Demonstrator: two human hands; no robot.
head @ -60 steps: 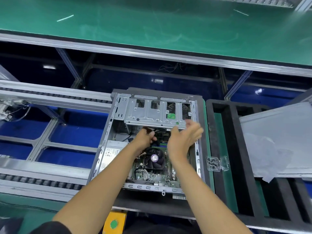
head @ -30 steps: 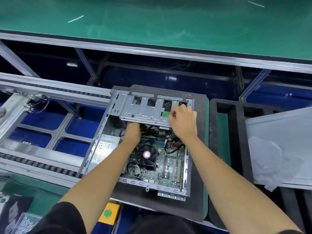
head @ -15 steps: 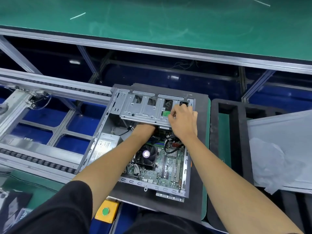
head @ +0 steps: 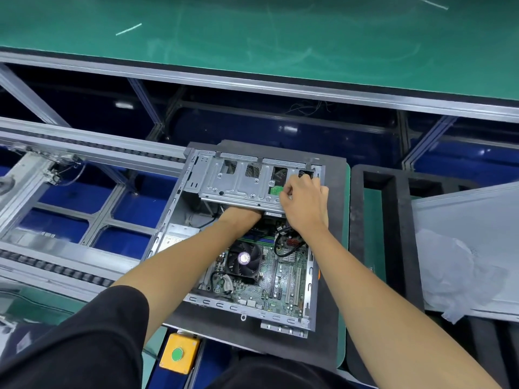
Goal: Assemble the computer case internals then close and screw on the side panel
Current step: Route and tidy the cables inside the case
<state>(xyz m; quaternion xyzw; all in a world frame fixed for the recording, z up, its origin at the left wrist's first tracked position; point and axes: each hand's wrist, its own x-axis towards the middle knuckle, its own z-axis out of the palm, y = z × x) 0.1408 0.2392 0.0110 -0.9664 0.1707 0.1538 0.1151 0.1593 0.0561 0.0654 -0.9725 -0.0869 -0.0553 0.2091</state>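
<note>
Fingers of right hand (head: 304, 204) are curling on the drive cage (head: 241, 182); left hand (head: 241, 216) is reaching under, grip hidden. I'm seating the cage; next needs cables clear

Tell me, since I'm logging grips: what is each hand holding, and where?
The right hand grips the drive cage at its right end. The left hand reaches under the cage; its fingers are hidden, so cannot tell.

The open case (head: 247, 242) lay flat on a black pad, motherboard and fan exposed (drive cage (head: 238, 182) across its far end).
</note>
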